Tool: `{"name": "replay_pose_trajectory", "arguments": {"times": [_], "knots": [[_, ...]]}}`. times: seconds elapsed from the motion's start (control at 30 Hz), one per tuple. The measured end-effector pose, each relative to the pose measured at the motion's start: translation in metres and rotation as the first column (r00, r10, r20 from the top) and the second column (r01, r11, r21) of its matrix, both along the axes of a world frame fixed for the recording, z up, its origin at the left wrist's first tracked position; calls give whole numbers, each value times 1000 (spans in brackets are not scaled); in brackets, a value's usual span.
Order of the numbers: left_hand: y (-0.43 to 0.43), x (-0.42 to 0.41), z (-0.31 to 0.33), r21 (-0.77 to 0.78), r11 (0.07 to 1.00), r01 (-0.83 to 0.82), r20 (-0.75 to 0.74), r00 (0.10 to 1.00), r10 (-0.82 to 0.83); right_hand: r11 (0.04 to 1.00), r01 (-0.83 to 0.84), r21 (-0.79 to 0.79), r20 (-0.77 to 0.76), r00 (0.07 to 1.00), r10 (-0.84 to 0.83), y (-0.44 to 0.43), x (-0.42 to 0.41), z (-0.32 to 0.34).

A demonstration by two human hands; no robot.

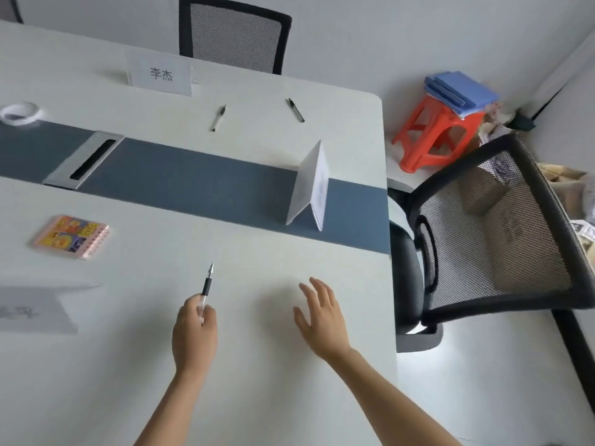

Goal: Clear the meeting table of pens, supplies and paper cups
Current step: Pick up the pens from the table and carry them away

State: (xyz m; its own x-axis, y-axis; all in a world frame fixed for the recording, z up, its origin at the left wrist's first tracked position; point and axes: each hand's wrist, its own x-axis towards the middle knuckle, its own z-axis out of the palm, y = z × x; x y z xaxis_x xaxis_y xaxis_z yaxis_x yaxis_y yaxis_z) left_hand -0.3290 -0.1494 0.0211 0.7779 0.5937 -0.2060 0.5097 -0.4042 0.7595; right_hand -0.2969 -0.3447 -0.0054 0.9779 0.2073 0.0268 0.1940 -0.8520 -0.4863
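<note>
My left hand (194, 333) grips a clear pen with a black grip (207, 283), tip pointing away from me, above the white meeting table (257, 365). My right hand (322, 317) hovers open beside it, fingers spread, holding nothing. Two more pens lie on the far side: a clear one (218, 117) and a black one (296, 110). A paper cup (20, 113) stands at the far left edge. A small colourful notebook (72, 236) lies to the left of my hands.
Name cards stand at the back (159, 74), on the blue centre strip (310, 185) and at near left (32, 309). A cable slot (84, 160) sits in the strip. Mesh chairs stand at right (492, 233) and beyond the table (235, 33). An orange stool (438, 133) carries blue folders.
</note>
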Motion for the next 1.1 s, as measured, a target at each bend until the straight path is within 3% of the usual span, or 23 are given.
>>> {"name": "replay_pose_trajectory", "arguments": {"times": [0.13, 0.3, 0.47, 0.73, 1.1], "knots": [[-74, -18, -1, -32, 990, -135, 43, 990, 136, 996, -20, 89, 81, 997, 13, -77, -17, 0], [-168, -29, -1, -70, 974, -215, 38, 975, 218, 993, -68, 94, 201, 978, 48, -169, -24, 3], [-215, -14, 5, -119, 957, -266, 76, 958, 275, 996, -36, 83, 196, 980, 19, -222, 1, 14], [-182, -19, 7, -57, 917, -394, 93, 913, 398, 976, -168, 136, 4, 986, 169, -175, 39, 18], [-117, 38, 3, -16, 846, -532, 68, 844, 532, 956, -102, 274, 101, 992, 76, -119, 165, 35]]}}
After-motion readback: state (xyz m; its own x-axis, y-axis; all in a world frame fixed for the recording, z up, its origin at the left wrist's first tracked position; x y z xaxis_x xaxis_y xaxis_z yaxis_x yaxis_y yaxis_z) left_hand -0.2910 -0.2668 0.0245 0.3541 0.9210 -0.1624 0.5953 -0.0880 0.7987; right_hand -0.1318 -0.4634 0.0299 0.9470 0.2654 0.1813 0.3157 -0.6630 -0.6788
